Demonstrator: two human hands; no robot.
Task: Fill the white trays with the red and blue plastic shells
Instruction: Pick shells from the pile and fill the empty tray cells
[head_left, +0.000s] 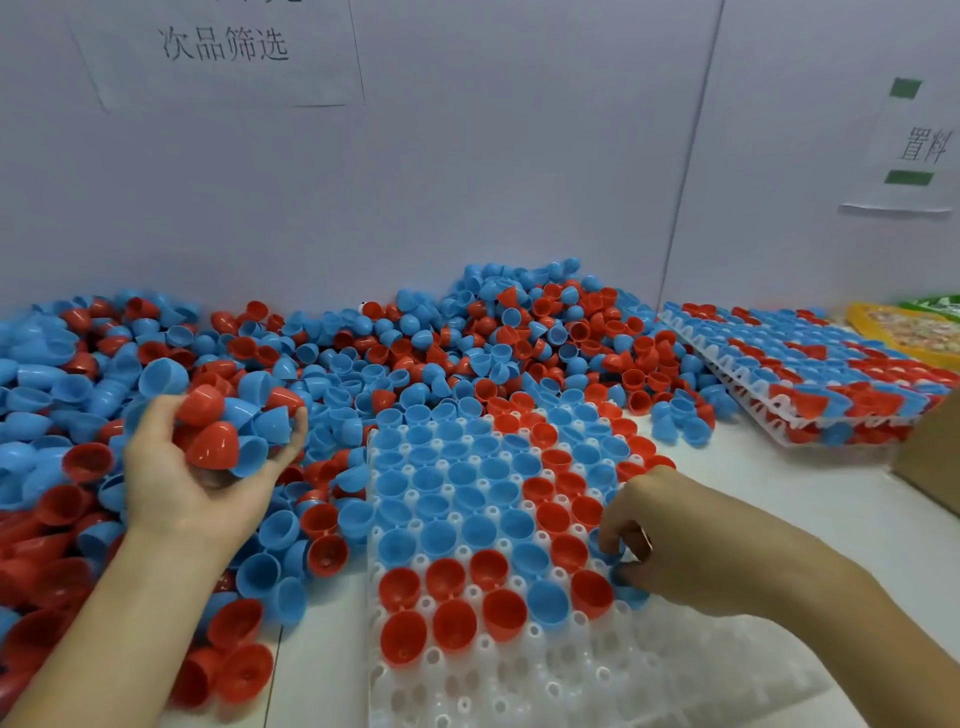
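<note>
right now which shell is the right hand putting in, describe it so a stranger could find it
Start at the white tray in front, partly filled. Follow its right edge to the right hand. Its fingers pinch a blue shell, just right of a column of red shells; unlike its neighbours, it is the only one being touched.

factory sorting bench | shell heap (363, 353) | filled trays (810, 374) | wall signs (223, 44)

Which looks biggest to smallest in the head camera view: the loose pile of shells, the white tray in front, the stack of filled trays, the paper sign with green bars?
1. Loose pile of shells
2. White tray in front, though it lies nearest the camera
3. Stack of filled trays
4. Paper sign with green bars, farther off, so unsure
</note>
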